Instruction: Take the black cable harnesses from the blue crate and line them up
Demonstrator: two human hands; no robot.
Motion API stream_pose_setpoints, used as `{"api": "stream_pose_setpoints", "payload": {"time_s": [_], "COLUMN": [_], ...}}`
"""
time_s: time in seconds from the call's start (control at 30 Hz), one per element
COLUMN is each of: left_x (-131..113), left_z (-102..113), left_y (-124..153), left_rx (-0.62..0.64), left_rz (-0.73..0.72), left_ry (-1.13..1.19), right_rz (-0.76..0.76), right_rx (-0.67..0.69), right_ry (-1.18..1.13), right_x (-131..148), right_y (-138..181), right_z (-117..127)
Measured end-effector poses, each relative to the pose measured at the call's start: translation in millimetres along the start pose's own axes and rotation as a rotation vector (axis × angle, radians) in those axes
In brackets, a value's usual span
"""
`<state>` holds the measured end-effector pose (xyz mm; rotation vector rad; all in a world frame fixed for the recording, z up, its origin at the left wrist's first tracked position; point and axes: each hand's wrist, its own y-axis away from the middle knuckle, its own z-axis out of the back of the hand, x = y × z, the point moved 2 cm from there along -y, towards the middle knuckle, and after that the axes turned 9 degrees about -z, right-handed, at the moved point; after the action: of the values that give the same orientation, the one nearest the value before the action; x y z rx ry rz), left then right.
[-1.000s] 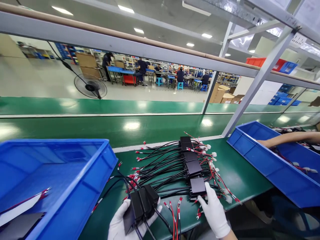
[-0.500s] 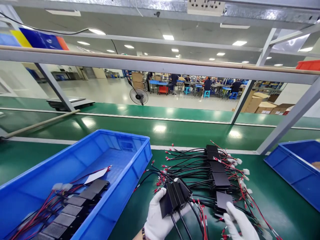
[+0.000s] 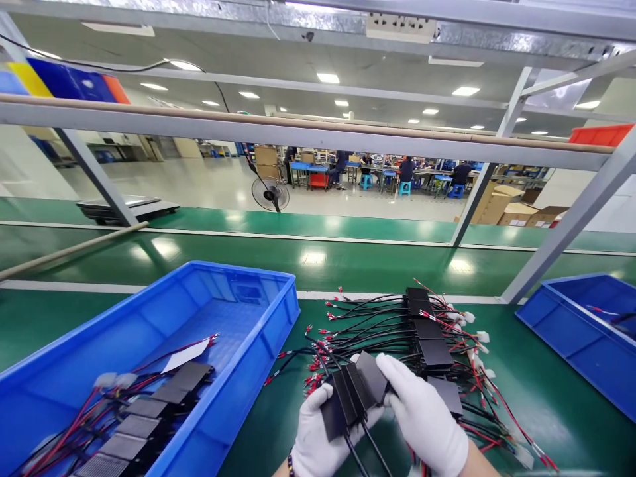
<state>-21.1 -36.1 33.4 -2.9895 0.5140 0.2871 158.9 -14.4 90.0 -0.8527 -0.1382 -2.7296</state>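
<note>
Both my hands wear white gloves. My left hand [image 3: 318, 437] grips a fanned stack of black flat modules [image 3: 350, 394] with black wires trailing down from them. My right hand [image 3: 427, 417] has come onto the same stack, its fingers closed on the rightmost module. Just behind, a row of black modules [image 3: 427, 338] with black and red wires and white connectors lies on the green table [image 3: 536, 391]. To the left stands a blue bin [image 3: 248, 371] with more black modules [image 3: 149, 414] laid in a row inside it.
A second blue bin [image 3: 581, 338] stands at the right edge. A green conveyor belt [image 3: 308, 258] runs behind the table, under a grey metal frame [image 3: 298, 136]. Far off are a floor fan [image 3: 269, 193] and people seated at benches.
The view swung left, showing the left bin's contents. My right hand left the nearest module in the row and moved onto the stack held by my left hand.
</note>
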Motion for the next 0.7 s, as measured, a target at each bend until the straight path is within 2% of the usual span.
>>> {"api": "stream_pose_setpoints", "payload": {"time_s": [0.07,0.17,0.27,0.37,0.47,0.57,0.7], "left_x": [2,6,10,10,7,0,-12], "left_z": [-1,6,9,0,-13,-16,-8], "left_y": [1,4,5,5,6,9,15], "left_rx": [0.049,0.051,0.012,0.007,0.035,0.078,0.154], "left_rz": [0.025,0.012,0.054,0.098,0.131,0.19,0.205], "left_ry": [0.016,0.068,0.101,0.068,-0.035,-0.041,0.036], "right_rz": [-0.026,-0.102,-0.201,-0.218,-0.254,-0.312,-0.232], "right_rx": [0.051,0.095,0.067,0.018,0.033,0.048,0.15], "right_ry": [-0.061,-0.065,-0.002,0.031,-0.019,-0.075,-0.069], "right_x": [2,13,24,24,12,-8,-38], "right_y": [-1,0,2,3,3,4,7], "right_z": [10,17,16,23,43,71,94]}}
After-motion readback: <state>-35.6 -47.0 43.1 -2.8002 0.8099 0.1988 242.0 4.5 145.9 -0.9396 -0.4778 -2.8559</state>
